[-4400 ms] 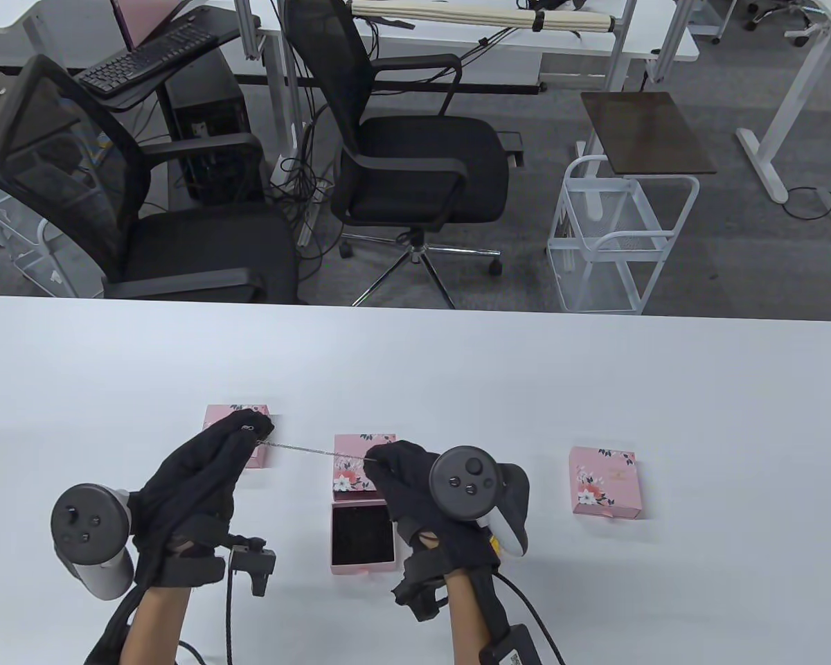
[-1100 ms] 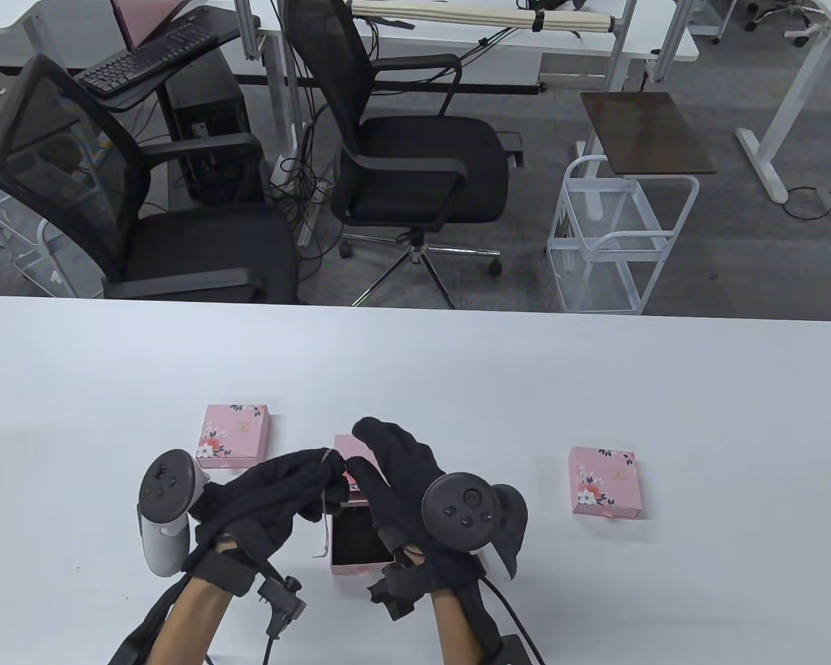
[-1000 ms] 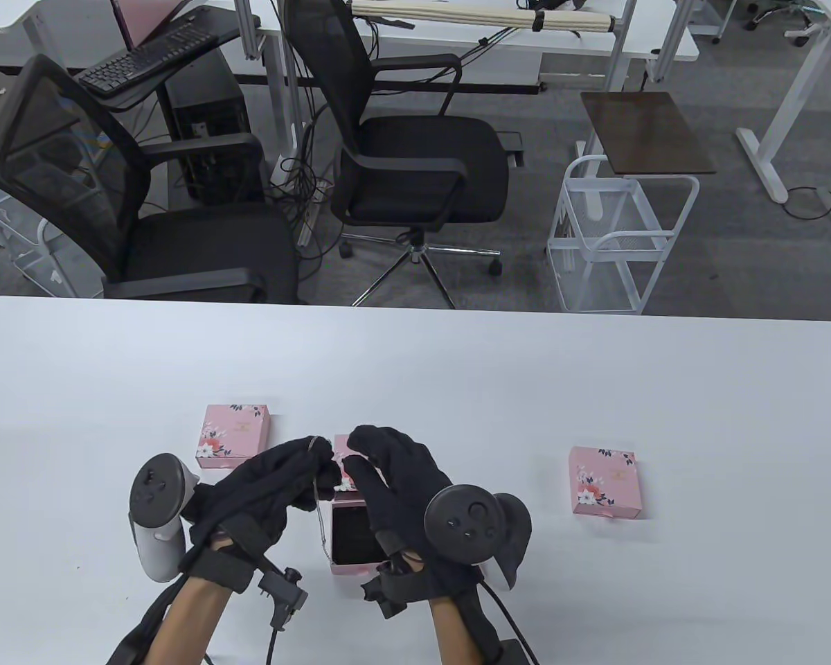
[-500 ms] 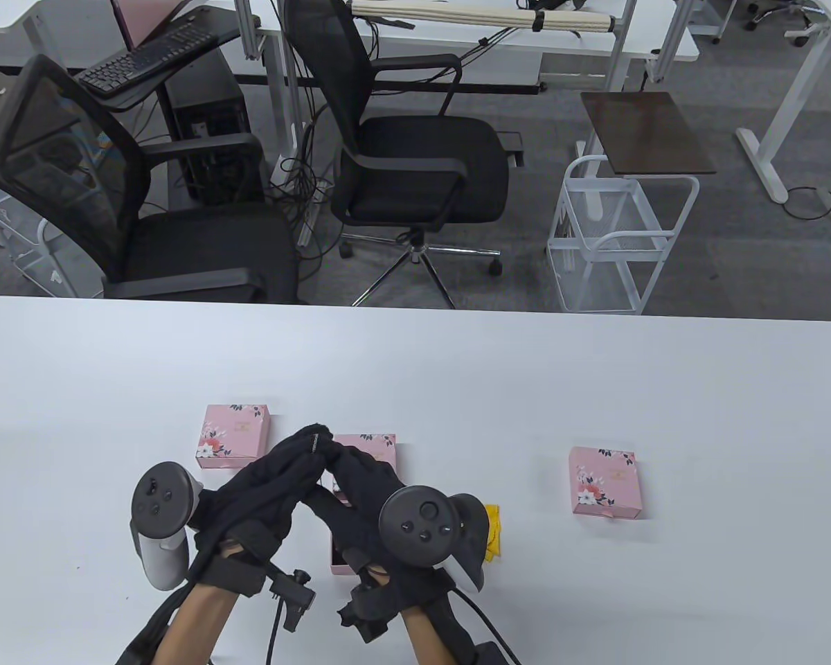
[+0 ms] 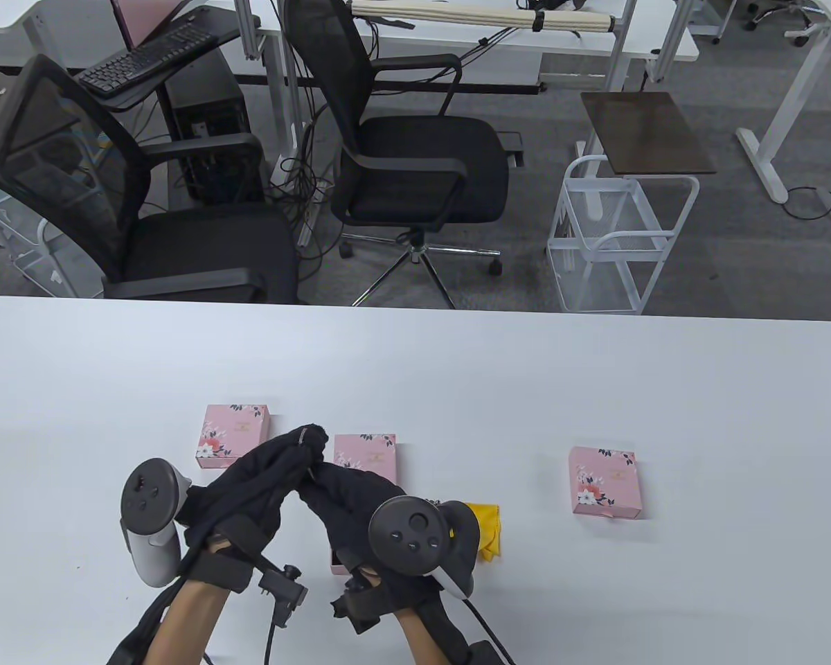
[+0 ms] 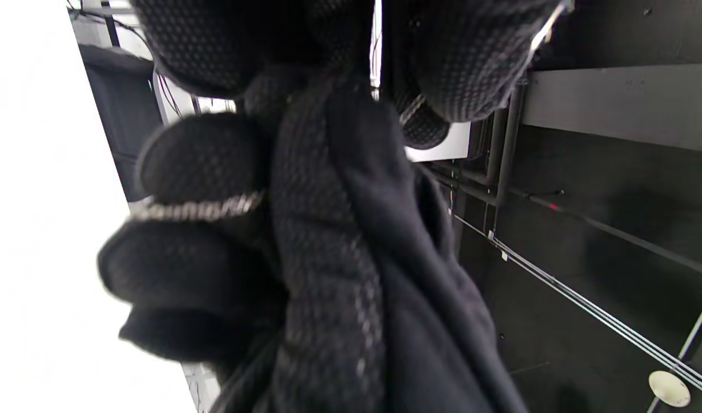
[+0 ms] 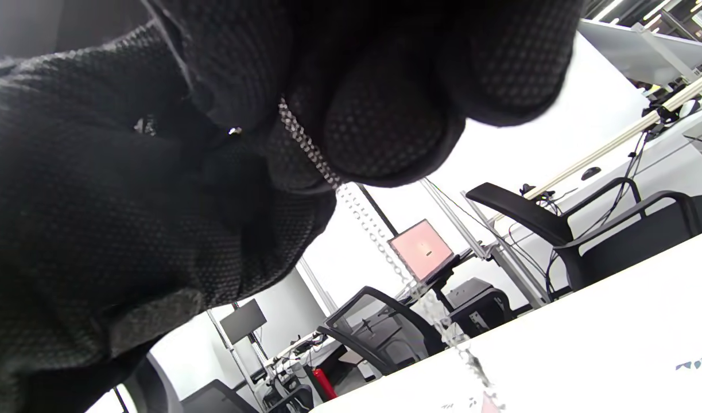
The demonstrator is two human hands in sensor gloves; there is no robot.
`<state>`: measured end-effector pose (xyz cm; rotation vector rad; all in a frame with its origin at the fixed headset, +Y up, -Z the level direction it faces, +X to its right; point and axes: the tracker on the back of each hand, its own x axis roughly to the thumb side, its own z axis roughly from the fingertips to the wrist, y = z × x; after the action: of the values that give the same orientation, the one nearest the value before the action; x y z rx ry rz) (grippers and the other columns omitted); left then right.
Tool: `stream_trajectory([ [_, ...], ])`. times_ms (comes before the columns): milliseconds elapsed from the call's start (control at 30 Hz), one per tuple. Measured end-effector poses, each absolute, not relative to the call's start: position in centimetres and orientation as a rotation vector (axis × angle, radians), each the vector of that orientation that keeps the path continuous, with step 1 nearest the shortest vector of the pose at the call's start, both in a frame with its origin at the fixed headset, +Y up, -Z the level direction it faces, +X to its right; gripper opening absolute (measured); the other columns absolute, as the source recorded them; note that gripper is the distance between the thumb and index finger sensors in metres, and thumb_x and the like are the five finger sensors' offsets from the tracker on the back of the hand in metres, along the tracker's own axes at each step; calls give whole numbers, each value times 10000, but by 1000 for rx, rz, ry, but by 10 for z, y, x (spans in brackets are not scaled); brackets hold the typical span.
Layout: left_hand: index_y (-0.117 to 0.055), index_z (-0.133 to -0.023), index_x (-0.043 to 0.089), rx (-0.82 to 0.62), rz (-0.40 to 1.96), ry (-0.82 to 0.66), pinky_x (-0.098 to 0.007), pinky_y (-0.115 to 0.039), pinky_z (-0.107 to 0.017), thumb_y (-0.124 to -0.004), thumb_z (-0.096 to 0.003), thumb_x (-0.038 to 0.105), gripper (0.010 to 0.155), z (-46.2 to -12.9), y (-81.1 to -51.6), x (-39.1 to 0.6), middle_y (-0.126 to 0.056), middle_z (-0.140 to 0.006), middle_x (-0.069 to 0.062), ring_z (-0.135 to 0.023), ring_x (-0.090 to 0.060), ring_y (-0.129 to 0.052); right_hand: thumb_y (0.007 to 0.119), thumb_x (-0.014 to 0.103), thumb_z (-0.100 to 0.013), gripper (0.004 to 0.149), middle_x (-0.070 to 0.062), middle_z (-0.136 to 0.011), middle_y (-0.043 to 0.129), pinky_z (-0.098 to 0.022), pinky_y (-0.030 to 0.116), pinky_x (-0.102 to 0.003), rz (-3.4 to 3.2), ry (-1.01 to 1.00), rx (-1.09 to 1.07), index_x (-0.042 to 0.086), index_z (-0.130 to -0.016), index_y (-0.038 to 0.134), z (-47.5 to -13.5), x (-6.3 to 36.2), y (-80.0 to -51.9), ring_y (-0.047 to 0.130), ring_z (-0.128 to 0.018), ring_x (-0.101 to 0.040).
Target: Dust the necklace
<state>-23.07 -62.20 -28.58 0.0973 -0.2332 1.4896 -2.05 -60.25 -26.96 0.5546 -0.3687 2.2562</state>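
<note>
The necklace [image 7: 359,215] is a thin silver chain. In the right wrist view it hangs from the curled fingers [image 7: 385,120] of my right hand [image 5: 318,481], which pinch it. A short length of chain [image 6: 198,209] crosses between two gloved fingertips in the left wrist view. My left hand [image 5: 308,443] is raised above the table with its fingertips bunched on a silver bit of chain [image 5: 309,436]. The two hands meet over the open pink box [image 5: 337,566], which is mostly hidden under the right hand. Its lid [image 5: 367,454] lies just behind them.
A yellow cloth [image 5: 490,530] lies on the white table [image 5: 526,388] just right of my right hand. Closed pink floral boxes sit at the left [image 5: 234,435] and at the right [image 5: 604,481]. Office chairs and a white wire cart stand beyond the far edge.
My right hand swung left, curled and took hold of the chain at the left hand's fingertips. The chain no longer dangles over the box. The yellow cloth has come into view.
</note>
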Motion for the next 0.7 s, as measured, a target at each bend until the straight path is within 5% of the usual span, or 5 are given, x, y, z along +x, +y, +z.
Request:
stream_trajectory([
  [133,-836,-971,260,139,1471,-212,-470,-817,-564,-818,-583,433,426,-286,-618,-240,-967,-926,-45,-790,-259,-937,806,304,-593,349,-128,-673,1000,-440,835,-455,2283,-345,572,119,-882,862,-270,-23,-603,995,-474,-304],
  [700,-930,-863,261,460,1161,-120,-414,-880,-479,-876,-542,449,375,-270,-594,-262,-1064,-778,-12,-666,-181,-1024,806,305,-586,347,-121,-671,1001,-444,832,-456,2334,-244,605,129,-879,865,-274,-31,-611,990,-475,-300],
])
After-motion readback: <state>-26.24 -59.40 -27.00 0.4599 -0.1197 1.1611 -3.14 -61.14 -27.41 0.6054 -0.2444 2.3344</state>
